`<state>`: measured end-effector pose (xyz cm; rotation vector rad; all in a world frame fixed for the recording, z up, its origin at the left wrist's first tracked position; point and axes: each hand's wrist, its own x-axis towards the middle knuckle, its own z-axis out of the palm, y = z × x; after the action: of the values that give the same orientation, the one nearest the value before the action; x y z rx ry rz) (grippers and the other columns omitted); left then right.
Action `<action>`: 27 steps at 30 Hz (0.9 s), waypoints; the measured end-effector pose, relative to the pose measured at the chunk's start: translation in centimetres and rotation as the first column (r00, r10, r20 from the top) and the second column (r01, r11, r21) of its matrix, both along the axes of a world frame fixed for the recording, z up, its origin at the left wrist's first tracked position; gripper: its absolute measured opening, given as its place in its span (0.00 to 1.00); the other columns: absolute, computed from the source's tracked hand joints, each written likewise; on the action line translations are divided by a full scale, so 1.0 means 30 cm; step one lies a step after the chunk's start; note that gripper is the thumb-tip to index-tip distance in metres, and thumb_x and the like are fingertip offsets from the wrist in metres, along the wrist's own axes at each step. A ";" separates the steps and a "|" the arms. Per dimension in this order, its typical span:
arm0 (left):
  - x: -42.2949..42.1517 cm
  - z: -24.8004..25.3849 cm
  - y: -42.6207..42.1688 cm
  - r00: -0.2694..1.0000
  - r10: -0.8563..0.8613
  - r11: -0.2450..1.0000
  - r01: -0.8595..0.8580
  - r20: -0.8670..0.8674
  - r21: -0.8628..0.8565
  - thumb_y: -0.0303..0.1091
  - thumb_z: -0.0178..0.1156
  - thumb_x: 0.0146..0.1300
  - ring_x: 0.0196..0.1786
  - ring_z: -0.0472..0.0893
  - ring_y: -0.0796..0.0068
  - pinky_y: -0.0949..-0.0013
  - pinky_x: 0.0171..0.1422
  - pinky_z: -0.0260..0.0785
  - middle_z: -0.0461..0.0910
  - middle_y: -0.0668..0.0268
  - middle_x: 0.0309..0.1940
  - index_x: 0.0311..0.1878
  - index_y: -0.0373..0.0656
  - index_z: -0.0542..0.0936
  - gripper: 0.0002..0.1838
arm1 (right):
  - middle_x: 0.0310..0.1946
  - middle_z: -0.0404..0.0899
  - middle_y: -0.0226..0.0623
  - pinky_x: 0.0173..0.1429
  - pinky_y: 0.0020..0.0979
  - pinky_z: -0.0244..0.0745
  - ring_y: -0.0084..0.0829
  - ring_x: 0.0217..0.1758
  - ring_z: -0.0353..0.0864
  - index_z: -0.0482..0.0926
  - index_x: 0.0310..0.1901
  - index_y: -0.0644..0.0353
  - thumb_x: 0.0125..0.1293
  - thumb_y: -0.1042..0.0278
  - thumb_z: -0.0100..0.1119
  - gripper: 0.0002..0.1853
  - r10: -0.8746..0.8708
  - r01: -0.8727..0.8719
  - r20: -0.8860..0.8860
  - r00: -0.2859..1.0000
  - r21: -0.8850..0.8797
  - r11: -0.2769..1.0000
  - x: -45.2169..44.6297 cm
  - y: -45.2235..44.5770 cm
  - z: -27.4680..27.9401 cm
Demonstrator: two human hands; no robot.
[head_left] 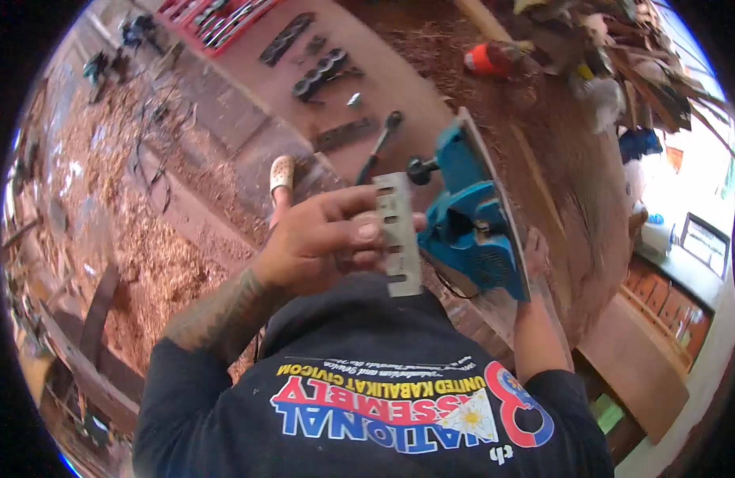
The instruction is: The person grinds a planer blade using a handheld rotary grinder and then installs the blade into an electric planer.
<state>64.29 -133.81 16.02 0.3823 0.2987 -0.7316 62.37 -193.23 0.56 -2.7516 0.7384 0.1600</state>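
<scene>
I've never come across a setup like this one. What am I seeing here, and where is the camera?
No robot here: one camera, worn on a person's head, looks down past their dark shirt, so its lettering appears upside down. Those are their bare hands. The left hand holds a pale notched plate in its fingers. The right hand, partly hidden, is at the flat base of a blue power tool, perhaps a planer. Beyond, a broad board carries a red case, dark metal parts and a long-handled tool. Wood shavings litter the ground.
</scene>
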 end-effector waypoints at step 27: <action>0.053 -0.216 -0.158 0.923 -0.381 0.540 0.270 -0.055 0.797 0.25 0.68 0.76 0.60 0.89 0.67 0.60 0.61 0.86 0.89 0.57 0.62 0.74 0.31 0.78 0.25 | 0.70 0.82 0.53 0.81 0.51 0.70 0.56 0.76 0.78 0.86 0.66 0.61 0.81 0.39 0.63 0.31 -0.128 0.129 0.065 0.990 -0.004 0.992 -0.004 0.114 0.084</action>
<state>65.88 -138.57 9.54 1.3858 0.4363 -0.9139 62.24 -189.80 3.07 -2.6918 0.8973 0.0409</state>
